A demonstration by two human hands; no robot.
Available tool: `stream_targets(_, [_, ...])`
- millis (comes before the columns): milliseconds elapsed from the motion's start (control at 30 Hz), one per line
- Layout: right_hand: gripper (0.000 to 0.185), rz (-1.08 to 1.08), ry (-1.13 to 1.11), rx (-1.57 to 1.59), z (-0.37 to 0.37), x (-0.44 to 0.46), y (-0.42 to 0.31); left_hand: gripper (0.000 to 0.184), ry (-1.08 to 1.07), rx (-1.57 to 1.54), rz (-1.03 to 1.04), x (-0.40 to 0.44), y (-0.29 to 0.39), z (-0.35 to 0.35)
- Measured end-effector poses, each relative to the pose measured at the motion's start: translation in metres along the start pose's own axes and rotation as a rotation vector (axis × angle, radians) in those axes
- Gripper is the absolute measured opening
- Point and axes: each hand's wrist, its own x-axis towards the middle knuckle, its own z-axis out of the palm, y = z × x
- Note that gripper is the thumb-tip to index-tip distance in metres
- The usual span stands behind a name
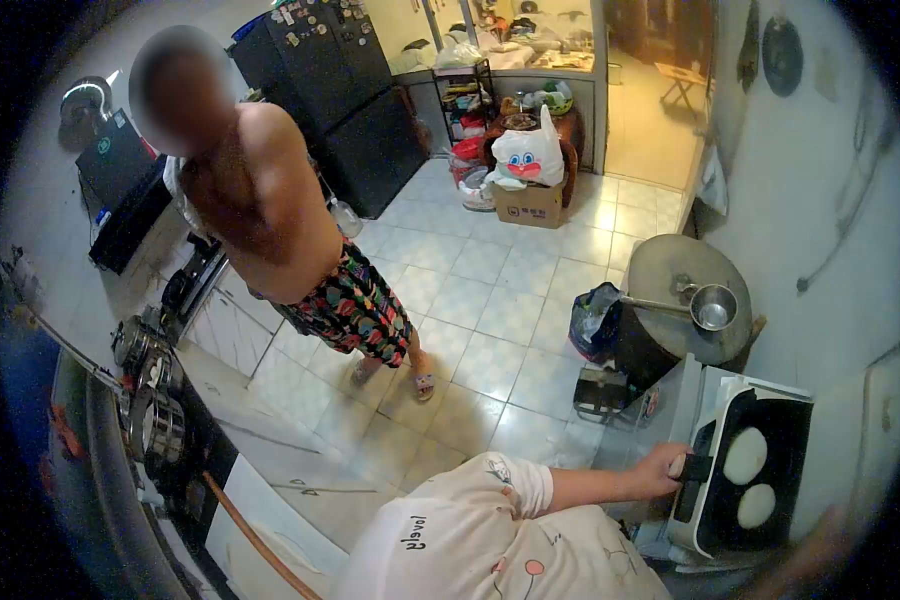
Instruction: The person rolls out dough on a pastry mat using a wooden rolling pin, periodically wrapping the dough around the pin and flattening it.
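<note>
Heavy fisheye here, corners swallowed by black and lines bending. Warm yellow light spills from the bright back doorway point(658, 125), glare bounces off the shiny pale square floor tiles point(510, 262), left edge's murky, and the bare right hand point(818, 542) is a dim smear.

I'm watching a home kitchen from my end — fridge point(335, 115) dotted with magnets point(315, 15), steel pots point(164, 425) on the left, a long-handled ladle point(713, 307), pale rounds point(745, 456) in a pan point(785, 480), even a person point(295, 235) in slippers point(425, 386). Black box point(125, 195) up left might be a range hood — too dim for me to swear.
</note>
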Motion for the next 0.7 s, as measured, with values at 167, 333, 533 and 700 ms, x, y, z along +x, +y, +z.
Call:
stream_targets(167, [0.09,-0.019,0.052,-0.082,0.002,-0.004,0.001,0.052,0.037,-0.029,-0.072,0.005,0.0,0.002])
stream_targets(333, [0.072,-0.026,0.14,-0.211,-0.011,-0.008,0.02,0.063,-0.247,0.083,-0.214,0.018,0.013,-0.011])
stream_targets(533, [0.062,-0.052,-0.091,0.017,-0.049,-0.031,-0.003,0.044,-0.043,-0.072,-0.118,-0.007,0.015,-0.031])
stream_targets(700, [0.069,0.165,-0.095,0.18,-0.046,-0.036,-0.032,0.026,-0.008,0.087,-0.076,0.02,0.042,-0.05])
